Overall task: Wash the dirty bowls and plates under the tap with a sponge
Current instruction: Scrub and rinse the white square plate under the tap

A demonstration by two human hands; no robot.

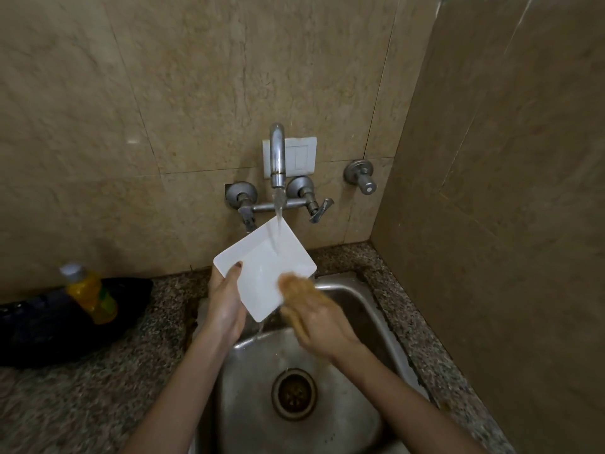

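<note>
One white square plate (262, 267) is in hand, tilted under the running tap (277, 158) above the sink (347, 290); your left hand (226, 303) grips its left edge, thumb over the rim; your right hand (324, 326), blurred, is closed round the sponge (293, 283) at the plate's lower right edge; the plate looks nearly clean, so I judge a rinse remains; no other dishes show, so you cannot tell how many wait

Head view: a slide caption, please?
Left hand holds a white plate under the running tap; right hand scrubs with a sponge.
</note>
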